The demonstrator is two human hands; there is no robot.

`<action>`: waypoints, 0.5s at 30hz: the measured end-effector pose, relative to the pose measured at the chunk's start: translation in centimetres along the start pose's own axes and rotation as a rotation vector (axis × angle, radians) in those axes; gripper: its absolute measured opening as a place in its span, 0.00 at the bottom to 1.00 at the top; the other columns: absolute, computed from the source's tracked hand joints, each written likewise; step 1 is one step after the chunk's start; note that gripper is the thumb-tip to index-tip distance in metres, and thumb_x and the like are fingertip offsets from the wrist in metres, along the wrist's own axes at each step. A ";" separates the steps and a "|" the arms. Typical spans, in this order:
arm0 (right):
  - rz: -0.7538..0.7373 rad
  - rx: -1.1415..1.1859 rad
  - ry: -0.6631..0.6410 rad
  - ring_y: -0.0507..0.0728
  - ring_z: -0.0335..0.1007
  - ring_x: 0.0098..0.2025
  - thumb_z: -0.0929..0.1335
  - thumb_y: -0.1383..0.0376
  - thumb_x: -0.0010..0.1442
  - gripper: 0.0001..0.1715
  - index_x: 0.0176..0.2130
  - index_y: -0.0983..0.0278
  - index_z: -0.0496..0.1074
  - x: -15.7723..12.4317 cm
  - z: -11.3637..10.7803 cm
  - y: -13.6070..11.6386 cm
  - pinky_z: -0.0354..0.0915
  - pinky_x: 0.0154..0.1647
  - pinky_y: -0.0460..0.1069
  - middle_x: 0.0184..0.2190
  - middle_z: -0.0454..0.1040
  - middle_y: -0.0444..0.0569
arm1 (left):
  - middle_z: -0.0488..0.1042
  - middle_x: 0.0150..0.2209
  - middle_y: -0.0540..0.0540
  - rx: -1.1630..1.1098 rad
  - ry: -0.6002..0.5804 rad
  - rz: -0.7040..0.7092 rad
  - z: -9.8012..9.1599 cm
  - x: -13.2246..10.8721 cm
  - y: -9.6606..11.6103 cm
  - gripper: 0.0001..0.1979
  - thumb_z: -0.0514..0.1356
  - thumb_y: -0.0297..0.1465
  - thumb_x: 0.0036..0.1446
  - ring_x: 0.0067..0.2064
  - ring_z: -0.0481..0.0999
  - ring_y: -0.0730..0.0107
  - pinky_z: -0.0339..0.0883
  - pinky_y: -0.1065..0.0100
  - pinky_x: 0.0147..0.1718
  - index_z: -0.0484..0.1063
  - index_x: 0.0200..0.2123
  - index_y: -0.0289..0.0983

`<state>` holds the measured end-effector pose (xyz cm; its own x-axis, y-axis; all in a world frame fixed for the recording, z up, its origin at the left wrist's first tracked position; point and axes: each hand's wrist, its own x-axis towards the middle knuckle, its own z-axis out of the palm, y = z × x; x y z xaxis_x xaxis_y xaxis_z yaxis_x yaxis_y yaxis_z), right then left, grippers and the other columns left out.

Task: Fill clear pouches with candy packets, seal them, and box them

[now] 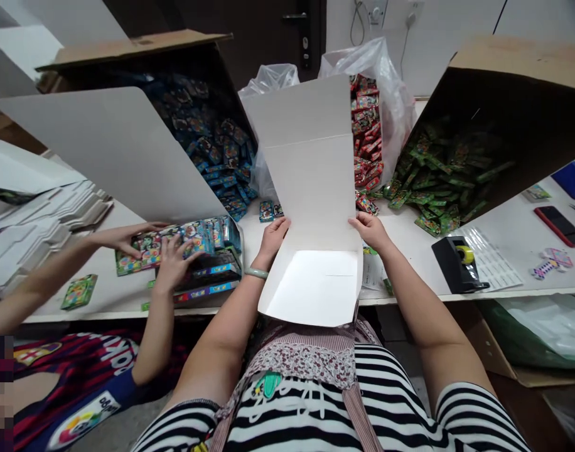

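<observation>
I hold a flat white cardboard box blank [313, 201] upright over the table's front edge, its lower flap hanging toward my lap. My left hand [273, 235] grips its left edge, fingers curled round it, a pale bangle on that wrist. My right hand [370, 229] pinches the right edge. Behind the blank lie red packets [367, 150] in a clear plastic bag.
A co-worker's two hands [169, 257] at my left sort colourful packets into an open white box [127, 150]. Tipped cardboard cartons hold blue packets [221, 157] and green packets [438, 182]. A black tape dispenser [457, 263], a sticker sheet, a red phone [560, 226] and stacked flat blanks [37, 220] lie about.
</observation>
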<state>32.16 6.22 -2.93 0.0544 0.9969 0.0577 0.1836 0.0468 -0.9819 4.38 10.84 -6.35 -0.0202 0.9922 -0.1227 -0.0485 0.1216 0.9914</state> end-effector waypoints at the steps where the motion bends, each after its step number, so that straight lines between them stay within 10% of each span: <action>1: -0.004 -0.001 0.023 0.50 0.51 0.27 0.73 0.43 0.47 0.28 0.22 0.60 0.62 0.0 0.1 0.0 0.53 0.30 0.48 0.21 0.56 0.38 | 0.78 0.33 0.48 0.005 -0.046 -0.012 -0.1 -0.5 0.1 0.23 0.69 0.46 0.45 0.36 0.75 0.68 0.69 0.69 0.37 0.75 0.39 0.35; 7: 0.018 0.020 0.106 0.51 0.55 0.27 0.72 0.42 0.47 0.27 0.24 0.60 0.65 -0.4 0.4 -0.2 0.56 0.30 0.49 0.22 0.61 0.39 | 0.80 0.36 0.44 0.074 -0.260 -0.107 -1.7 -3.3 0.1 0.27 0.73 0.37 0.32 0.39 0.78 0.61 0.71 0.64 0.41 0.75 0.40 0.34; 15: 0.016 0.127 -0.218 0.57 0.71 0.43 0.74 0.42 0.46 0.26 0.32 0.60 0.77 -1.1 0.7 -1.3 0.65 0.50 0.52 0.36 0.78 0.45 | 0.75 0.27 0.51 0.200 -0.094 -0.151 -3.0 -2.5 -1.0 0.21 0.71 0.40 0.35 0.29 0.73 0.67 0.65 0.68 0.31 0.70 0.31 0.37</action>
<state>31.16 5.09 -1.83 -0.1596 0.9871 0.0150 0.0591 0.0248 -0.9979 1.50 8.17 -7.21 0.0656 0.9593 -0.2745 0.1547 0.2620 0.9526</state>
